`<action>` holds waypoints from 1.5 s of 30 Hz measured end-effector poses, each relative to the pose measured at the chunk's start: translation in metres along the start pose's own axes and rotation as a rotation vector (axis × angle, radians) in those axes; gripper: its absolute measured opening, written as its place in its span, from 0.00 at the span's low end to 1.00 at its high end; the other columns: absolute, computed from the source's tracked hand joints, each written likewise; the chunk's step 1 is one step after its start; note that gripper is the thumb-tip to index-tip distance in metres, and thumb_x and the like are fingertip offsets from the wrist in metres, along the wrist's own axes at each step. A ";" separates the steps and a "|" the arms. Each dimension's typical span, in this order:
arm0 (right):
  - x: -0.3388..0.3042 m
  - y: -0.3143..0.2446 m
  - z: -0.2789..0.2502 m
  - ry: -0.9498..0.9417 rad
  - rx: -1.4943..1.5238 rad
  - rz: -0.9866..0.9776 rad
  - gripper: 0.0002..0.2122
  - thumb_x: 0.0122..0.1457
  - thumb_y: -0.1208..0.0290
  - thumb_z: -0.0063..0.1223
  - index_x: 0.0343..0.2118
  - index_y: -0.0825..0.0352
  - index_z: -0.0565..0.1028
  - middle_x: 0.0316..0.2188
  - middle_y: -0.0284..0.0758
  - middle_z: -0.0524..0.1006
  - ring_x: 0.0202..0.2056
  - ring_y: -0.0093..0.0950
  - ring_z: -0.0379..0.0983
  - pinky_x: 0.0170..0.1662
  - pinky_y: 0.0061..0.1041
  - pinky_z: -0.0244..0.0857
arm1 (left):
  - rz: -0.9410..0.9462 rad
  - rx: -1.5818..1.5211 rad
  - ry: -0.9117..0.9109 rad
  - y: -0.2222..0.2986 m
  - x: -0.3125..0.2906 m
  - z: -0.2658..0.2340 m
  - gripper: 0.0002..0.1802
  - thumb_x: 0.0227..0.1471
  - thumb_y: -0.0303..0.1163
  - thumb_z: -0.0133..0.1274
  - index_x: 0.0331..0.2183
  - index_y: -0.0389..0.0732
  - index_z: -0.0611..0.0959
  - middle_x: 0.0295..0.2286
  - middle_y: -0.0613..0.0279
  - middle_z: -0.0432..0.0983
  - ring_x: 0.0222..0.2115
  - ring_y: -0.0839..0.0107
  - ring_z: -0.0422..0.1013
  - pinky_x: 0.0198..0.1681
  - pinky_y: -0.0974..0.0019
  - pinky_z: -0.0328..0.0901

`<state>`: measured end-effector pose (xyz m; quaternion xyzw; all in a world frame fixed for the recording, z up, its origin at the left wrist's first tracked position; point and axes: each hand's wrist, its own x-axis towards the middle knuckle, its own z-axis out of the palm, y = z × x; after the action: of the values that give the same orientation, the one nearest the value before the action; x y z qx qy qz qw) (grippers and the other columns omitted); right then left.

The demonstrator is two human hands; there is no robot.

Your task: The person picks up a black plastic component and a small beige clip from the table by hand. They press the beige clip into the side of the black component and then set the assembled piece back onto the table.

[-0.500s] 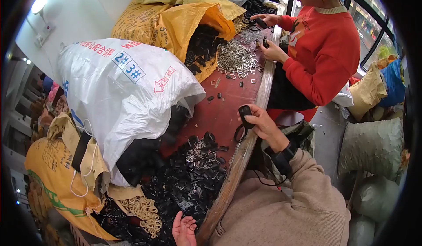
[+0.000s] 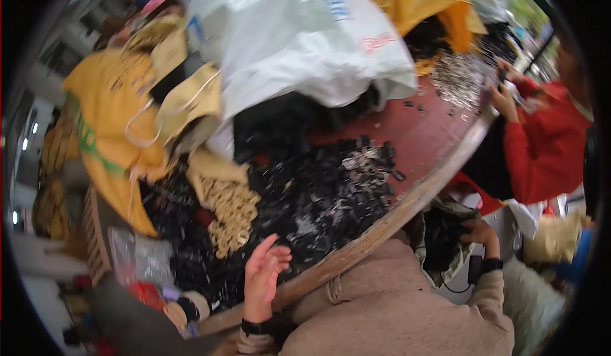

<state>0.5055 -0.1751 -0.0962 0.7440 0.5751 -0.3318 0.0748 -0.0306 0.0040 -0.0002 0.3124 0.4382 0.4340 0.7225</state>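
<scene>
My left hand [image 2: 264, 270] is held up over the table's near edge, fingers apart and nothing in them. It is nearest to a heap of small black parts [image 2: 305, 197] mixed with some metal pieces. To its left lies a pile of beige rings [image 2: 230, 219]. My right hand [image 2: 482, 235] is at the mouth of an open sack [image 2: 417, 232] beside my lap. Black items [image 2: 442, 238] show inside that sack. The fingers of this hand are a little blurred but look spread, and no part shows in them.
A big white sack [image 2: 305, 44] and a yellow sack [image 2: 105, 120] stand over the heap. The red tabletop [image 2: 420, 127] has a wooden edge [image 2: 382, 229]. A co-worker in a red top [image 2: 547, 139] handles small parts near a pile of metal pieces [image 2: 457, 79].
My right hand has moved from above the table edge down to the open sack; the black looped piece it held is no longer seen. My left hand is raised more. The view has swung left.
</scene>
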 end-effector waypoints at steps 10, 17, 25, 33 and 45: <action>0.037 -0.177 -0.108 -0.208 0.838 -0.300 0.15 0.39 0.66 0.59 0.27 0.73 0.73 0.20 0.36 0.74 0.23 0.23 0.71 0.28 0.18 0.63 | 0.407 1.223 0.465 0.041 0.008 -0.045 0.24 0.44 0.29 0.49 0.45 0.34 0.65 0.37 0.52 0.68 0.32 0.63 0.68 0.33 0.64 0.64; 0.071 -0.290 -0.122 -0.280 0.504 -0.787 0.22 0.38 0.60 0.58 0.34 0.72 0.72 0.25 0.37 0.74 0.29 0.27 0.71 0.32 0.22 0.63 | 0.382 1.759 0.631 0.063 0.057 -0.088 0.17 0.43 0.26 0.44 0.40 0.42 0.71 0.36 0.51 0.67 0.33 0.52 0.67 0.33 0.56 0.64; 0.083 -0.330 -0.091 -0.102 0.351 -0.867 0.13 0.43 0.76 0.54 0.34 0.72 0.71 0.25 0.37 0.72 0.27 0.30 0.70 0.30 0.25 0.63 | 0.325 1.734 0.405 0.073 0.074 -0.110 0.13 0.42 0.26 0.44 0.34 0.39 0.75 0.30 0.52 0.72 0.32 0.55 0.68 0.34 0.58 0.63; 0.090 -0.356 -0.065 0.330 0.152 -1.088 0.08 0.43 0.79 0.52 0.29 0.69 0.70 0.22 0.37 0.69 0.25 0.33 0.67 0.28 0.27 0.61 | 0.497 1.651 0.431 0.063 0.054 -0.110 0.14 0.40 0.23 0.47 0.35 0.37 0.75 0.30 0.50 0.71 0.32 0.53 0.68 0.35 0.59 0.63; 0.112 -0.373 -0.043 0.485 -0.154 -1.086 0.06 0.42 0.76 0.50 0.24 0.66 0.67 0.20 0.35 0.64 0.22 0.34 0.65 0.25 0.29 0.60 | 0.342 1.796 0.649 0.067 0.051 -0.106 0.15 0.38 0.27 0.53 0.34 0.39 0.75 0.34 0.54 0.67 0.30 0.54 0.68 0.33 0.59 0.63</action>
<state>0.1984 0.0588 -0.0270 0.3908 0.8960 -0.1006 -0.1852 -0.1385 0.0864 -0.0075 0.6724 0.7330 0.1018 -0.0142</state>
